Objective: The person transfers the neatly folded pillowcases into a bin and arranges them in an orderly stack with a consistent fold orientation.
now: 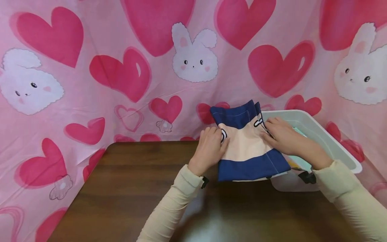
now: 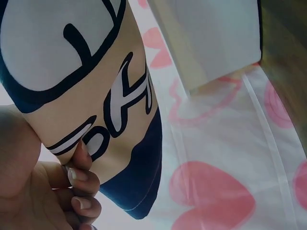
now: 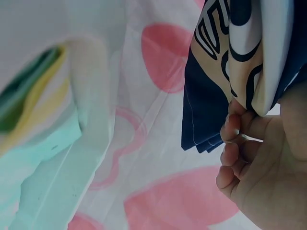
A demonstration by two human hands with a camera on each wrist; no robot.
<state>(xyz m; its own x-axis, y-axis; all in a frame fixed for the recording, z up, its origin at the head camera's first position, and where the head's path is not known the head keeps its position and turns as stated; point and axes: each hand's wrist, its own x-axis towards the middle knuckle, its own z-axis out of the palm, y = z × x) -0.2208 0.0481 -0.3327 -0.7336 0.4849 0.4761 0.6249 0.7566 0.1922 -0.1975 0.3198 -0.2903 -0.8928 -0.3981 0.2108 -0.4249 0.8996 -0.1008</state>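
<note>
A folded navy-and-beige cloth (image 1: 245, 144) with black-outlined white lettering hangs above the table between both hands. My left hand (image 1: 209, 148) pinches its left edge; in the left wrist view the thumb and index finger grip the printed beige part. On the other side my right hand (image 1: 284, 136) pinches the right edge, near the rim of the white plastic bin (image 1: 335, 148). Several layers of the cloth (image 3: 208, 81) hang beside the fingers in the right wrist view. Inside the bin lies mint-green fabric (image 3: 50, 148) with yellow and green folds, partly hidden by the right arm.
The bin stands at the right end of a dark brown wooden table (image 1: 136, 188). A pink curtain (image 1: 145, 87) printed with hearts and rabbits hangs behind the table and along its sides.
</note>
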